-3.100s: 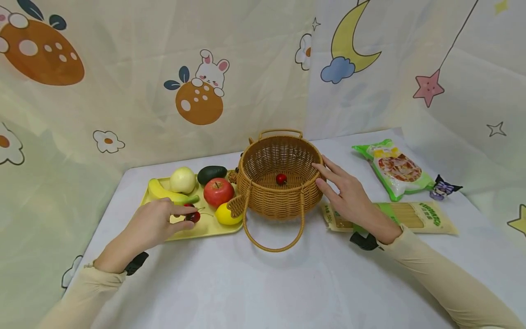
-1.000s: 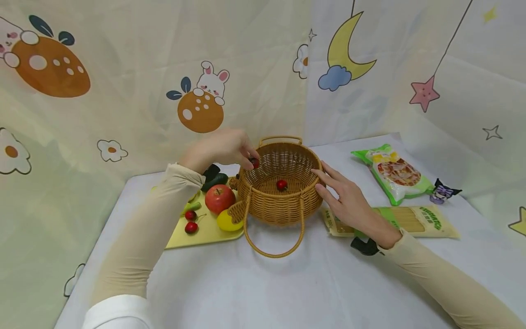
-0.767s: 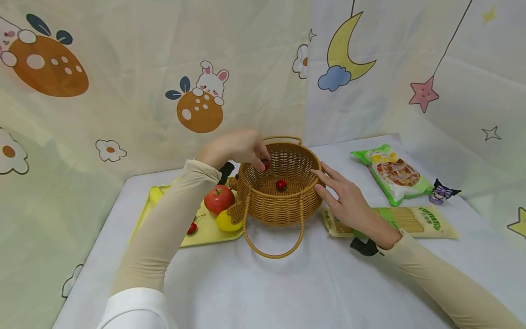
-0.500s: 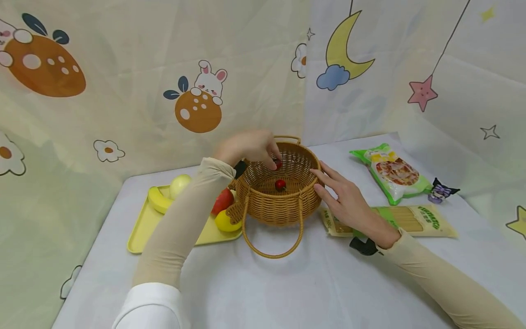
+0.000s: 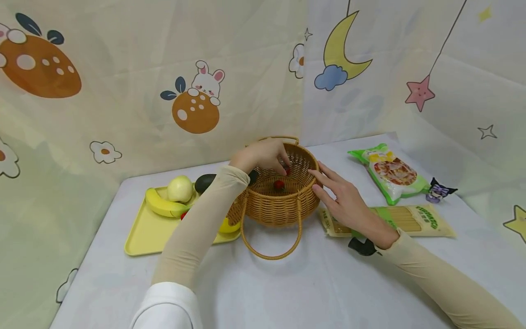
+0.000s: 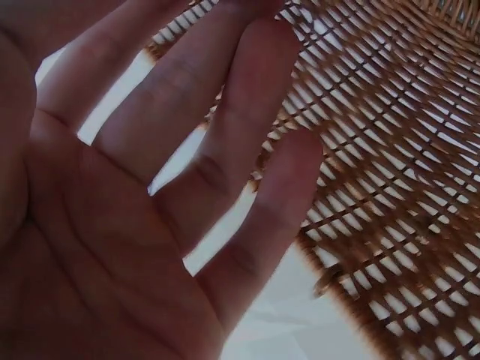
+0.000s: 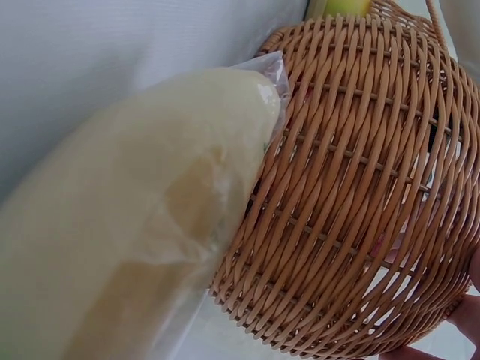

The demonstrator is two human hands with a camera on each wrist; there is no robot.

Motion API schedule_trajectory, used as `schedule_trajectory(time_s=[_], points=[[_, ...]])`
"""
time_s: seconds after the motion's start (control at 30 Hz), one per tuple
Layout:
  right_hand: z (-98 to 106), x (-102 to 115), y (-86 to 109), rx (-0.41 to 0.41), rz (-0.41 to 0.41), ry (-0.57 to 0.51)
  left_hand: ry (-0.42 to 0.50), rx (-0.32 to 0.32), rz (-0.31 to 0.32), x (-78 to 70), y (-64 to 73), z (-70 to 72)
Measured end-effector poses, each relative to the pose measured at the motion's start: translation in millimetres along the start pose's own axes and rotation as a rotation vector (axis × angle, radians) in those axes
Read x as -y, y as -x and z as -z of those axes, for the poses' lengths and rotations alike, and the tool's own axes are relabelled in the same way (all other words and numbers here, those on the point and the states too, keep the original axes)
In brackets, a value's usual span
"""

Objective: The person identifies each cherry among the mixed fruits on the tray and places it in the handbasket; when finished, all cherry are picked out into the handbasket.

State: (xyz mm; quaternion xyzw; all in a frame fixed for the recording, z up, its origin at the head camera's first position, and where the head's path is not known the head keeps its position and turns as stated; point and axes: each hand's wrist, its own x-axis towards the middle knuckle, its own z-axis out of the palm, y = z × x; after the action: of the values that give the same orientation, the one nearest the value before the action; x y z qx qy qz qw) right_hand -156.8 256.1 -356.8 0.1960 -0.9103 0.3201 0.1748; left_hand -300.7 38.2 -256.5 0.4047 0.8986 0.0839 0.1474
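In the head view my left hand [image 5: 267, 155] reaches over the left rim of the brown wicker basket [image 5: 273, 210]. Its thumb and fingertips pinch a dark red cherry [image 5: 286, 170] inside the opening. Another cherry [image 5: 279, 185] lies on the basket floor. Seen from the left wrist, the remaining fingers [image 6: 259, 217] are spread beside the wickerwork, and the pinch is out of sight at the top. My right hand [image 5: 343, 196] rests its fairly straight fingers on the basket's right rim. From the right wrist, fingertips [image 7: 465, 319] touch the basket's outer wall.
Left of the basket, a yellow tray [image 5: 141, 237] bears a banana [image 5: 164, 205], a pale round fruit [image 5: 180, 188], an avocado [image 5: 204, 183], a lemon [image 5: 228, 226] and a partly hidden cherry [image 5: 183, 215]. Noodles [image 5: 404, 219], a green bag [image 5: 394, 173] and a small figure [image 5: 439, 189] lie right.
My left hand has picked a cherry off the tray and carried it right, over the rim into the basket's opening. My right hand has stayed at the rim.
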Motion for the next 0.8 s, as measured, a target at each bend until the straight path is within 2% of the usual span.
schedule_trajectory(time_s=[0.23, 0.37, 0.8], points=[[-1, 0, 0.7, -0.004, 0.006, 0.002, -0.013, 0.035, 0.016, -0.3, -2.7, -11.4], [0, 1, 0.4, -0.011, 0.001, 0.004, -0.024, 0.010, 0.011, 0.0, -4.0, -12.5], [0, 0, 0.1, -0.003, -0.004, -0.005, 0.015, 0.025, 0.033, 1.9, -7.2, -14.3]])
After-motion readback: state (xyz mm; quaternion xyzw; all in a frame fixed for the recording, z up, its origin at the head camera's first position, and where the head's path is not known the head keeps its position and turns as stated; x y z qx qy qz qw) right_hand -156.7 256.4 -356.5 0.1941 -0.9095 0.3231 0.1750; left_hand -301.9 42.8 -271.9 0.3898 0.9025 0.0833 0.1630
